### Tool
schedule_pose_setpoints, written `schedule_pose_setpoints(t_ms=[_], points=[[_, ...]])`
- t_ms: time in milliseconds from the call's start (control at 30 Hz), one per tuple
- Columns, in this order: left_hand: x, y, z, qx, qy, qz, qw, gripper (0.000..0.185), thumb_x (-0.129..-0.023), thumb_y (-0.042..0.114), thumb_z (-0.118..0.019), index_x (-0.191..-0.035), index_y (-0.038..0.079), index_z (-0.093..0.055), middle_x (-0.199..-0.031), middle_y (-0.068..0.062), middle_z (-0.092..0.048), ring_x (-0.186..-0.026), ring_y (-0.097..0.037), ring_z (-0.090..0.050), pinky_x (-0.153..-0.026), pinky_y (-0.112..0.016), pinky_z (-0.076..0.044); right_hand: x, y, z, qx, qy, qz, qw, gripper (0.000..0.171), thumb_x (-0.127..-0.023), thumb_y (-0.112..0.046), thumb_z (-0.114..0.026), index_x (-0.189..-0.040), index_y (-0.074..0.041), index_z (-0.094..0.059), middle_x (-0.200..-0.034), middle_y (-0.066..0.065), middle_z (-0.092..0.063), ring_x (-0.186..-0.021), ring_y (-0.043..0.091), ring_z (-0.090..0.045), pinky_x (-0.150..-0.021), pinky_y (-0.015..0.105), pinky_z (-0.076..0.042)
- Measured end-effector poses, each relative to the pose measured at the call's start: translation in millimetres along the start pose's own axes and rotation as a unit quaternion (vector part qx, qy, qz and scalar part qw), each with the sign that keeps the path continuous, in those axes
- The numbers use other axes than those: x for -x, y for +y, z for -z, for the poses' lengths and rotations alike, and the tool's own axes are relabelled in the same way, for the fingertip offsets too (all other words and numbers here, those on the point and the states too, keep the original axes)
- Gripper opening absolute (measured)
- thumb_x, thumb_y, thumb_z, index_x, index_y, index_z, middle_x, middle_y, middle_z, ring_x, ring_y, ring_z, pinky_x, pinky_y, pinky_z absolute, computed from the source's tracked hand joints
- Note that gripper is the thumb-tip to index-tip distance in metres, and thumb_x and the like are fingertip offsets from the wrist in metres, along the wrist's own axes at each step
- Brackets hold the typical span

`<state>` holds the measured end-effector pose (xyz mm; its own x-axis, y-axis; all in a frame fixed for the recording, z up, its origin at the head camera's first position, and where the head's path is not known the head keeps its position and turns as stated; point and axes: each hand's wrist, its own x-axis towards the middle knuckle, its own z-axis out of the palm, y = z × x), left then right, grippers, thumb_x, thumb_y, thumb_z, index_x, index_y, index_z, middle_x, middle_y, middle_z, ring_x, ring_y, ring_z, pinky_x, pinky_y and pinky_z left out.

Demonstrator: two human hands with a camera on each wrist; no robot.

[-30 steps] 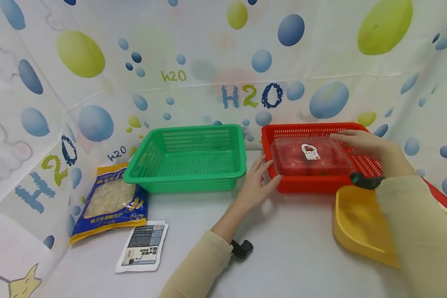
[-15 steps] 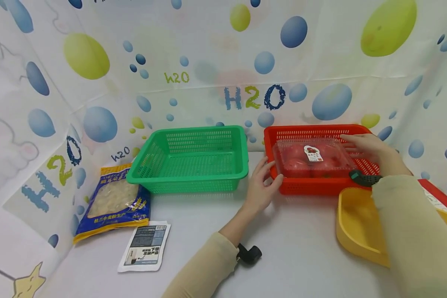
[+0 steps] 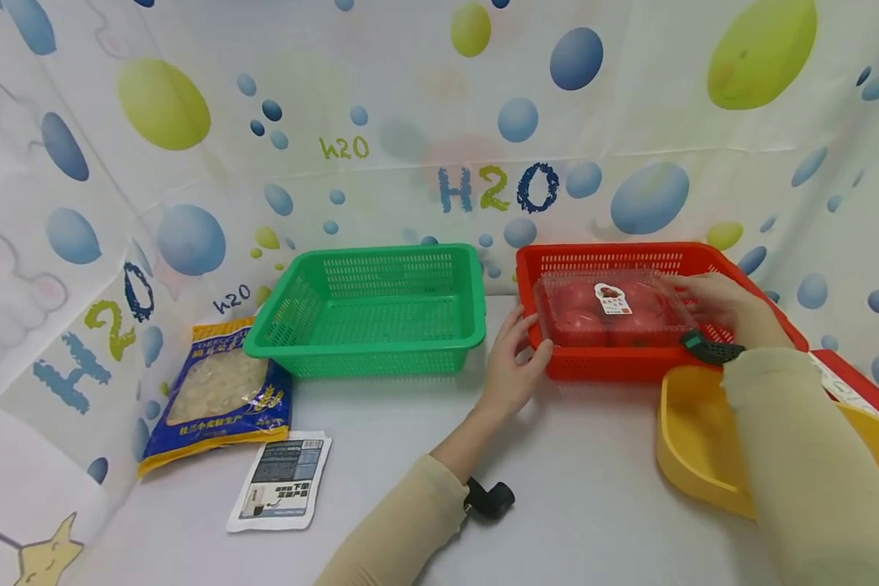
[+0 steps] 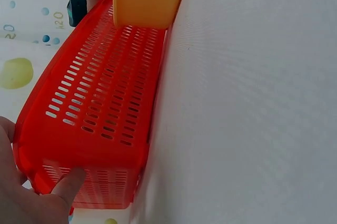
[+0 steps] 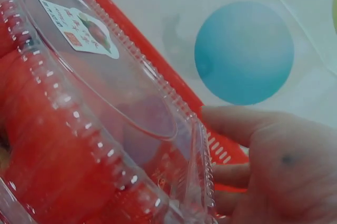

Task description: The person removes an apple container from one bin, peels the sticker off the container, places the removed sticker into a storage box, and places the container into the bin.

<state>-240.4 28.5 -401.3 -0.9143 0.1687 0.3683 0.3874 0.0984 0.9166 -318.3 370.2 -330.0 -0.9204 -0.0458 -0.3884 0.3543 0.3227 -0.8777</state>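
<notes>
A clear plastic box of tomatoes (image 3: 582,317), with a white label on its lid, sits in the red basket (image 3: 608,364). My right hand (image 3: 725,303) is inside the basket at the right end of the box. In the right wrist view, the fingers (image 5: 226,121) of that hand reach to the box's ribbed edge, fairly straight. My left hand (image 3: 513,366) is at the basket's left end. In the left wrist view, its thumb (image 4: 68,186) lies against the slotted end wall, while the other fingers are partly hidden behind the rim.
A green basket (image 3: 377,346) stands left of the red one. Farther left lie a blue and yellow bag of pasta (image 3: 220,391) and a flat white packet (image 3: 282,482). A yellow container (image 3: 696,439) is at front right, partly under the right sleeve (image 3: 798,456).
My right hand has moved down behind the right end of the tomato box, its fingers lower than before. The left hand stays at the basket's left end.
</notes>
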Motion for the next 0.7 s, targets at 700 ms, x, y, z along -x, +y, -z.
schedule_pose_setpoints(t_ms=[700], points=[[1.7,-0.1,1.4,-0.006,-0.001,0.0,1.0,0.057,-0.095,0.023,-0.068,-0.148,0.011,-0.051,-0.162,0.005,-0.029,-0.136,-0.017,-0.044,-0.096,-0.041,-0.052,3.4,4.8,-0.2,0.008,0.013,-0.021,1.0,0.091,-0.092,-0.059,-0.065,-0.156,-0.01,-0.022,-0.141,0.013,-0.039,-0.127,0.034,-0.037,-0.091,0.04,-0.055]])
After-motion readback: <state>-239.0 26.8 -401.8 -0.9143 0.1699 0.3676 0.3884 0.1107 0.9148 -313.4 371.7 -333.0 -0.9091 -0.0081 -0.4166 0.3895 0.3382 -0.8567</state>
